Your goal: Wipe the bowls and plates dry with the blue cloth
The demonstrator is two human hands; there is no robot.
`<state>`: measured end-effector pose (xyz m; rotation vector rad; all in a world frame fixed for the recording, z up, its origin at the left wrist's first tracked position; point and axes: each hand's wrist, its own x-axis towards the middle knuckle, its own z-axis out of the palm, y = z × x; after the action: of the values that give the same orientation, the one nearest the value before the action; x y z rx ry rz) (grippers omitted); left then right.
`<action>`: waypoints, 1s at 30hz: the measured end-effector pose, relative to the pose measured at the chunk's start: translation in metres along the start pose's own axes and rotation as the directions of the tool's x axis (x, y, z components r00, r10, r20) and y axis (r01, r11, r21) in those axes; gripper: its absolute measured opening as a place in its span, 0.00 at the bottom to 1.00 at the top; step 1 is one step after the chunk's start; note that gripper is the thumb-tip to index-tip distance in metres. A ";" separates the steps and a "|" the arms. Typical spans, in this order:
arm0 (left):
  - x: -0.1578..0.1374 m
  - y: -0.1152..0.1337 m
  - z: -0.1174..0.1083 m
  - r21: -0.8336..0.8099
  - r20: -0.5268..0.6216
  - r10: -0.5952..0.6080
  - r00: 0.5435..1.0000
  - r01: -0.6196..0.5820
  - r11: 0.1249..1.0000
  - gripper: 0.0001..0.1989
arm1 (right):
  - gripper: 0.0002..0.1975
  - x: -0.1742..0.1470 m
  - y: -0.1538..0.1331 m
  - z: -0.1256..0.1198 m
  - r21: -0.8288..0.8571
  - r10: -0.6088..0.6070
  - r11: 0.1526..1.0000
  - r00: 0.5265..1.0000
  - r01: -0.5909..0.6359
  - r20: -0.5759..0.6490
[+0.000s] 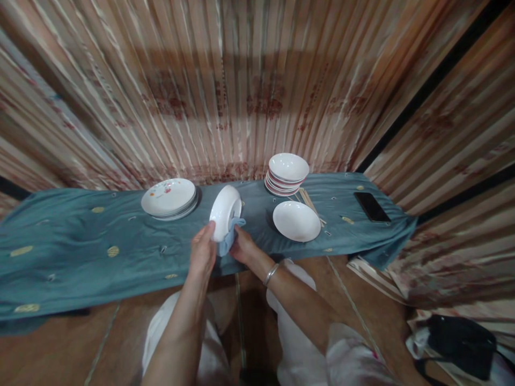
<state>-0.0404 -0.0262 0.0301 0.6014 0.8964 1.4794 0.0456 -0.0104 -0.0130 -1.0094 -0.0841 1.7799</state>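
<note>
Tilted on its side above the table's front half is a white bowl point(223, 210), its underside partly turned toward the right. My left hand point(203, 251) grips its near left rim, fingers closed. A light blue cloth point(227, 241) is pinched in my right hand point(243, 245) and pressed against the bowl's right side. To the right, a white shallow dish point(296, 221) rests on the table. Behind it stands a stack of white bowls point(287, 170) with red-edged rims. At the left is a stack of white plates point(169, 198), the top one printed with flowers.
A teal patterned cloth point(132, 268) covers the long narrow table. Chopsticks point(309, 201) lie beside the bowl stack, and a black phone point(372, 207) lies near the right end. Pleated curtains point(225, 96) hang close behind. A black bag point(461, 343) is on the floor at lower right.
</note>
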 end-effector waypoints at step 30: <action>-0.003 -0.023 0.002 0.588 0.190 0.170 0.967 -0.251 0.769 0.07 | 0.10 -0.046 -0.081 -0.058 -0.402 -0.425 0.817 0.903 0.413 0.064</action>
<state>-0.0252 -0.0303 0.0124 1.2995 1.2468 1.3130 0.1490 -0.0322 0.0169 -1.2011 -0.6398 1.3602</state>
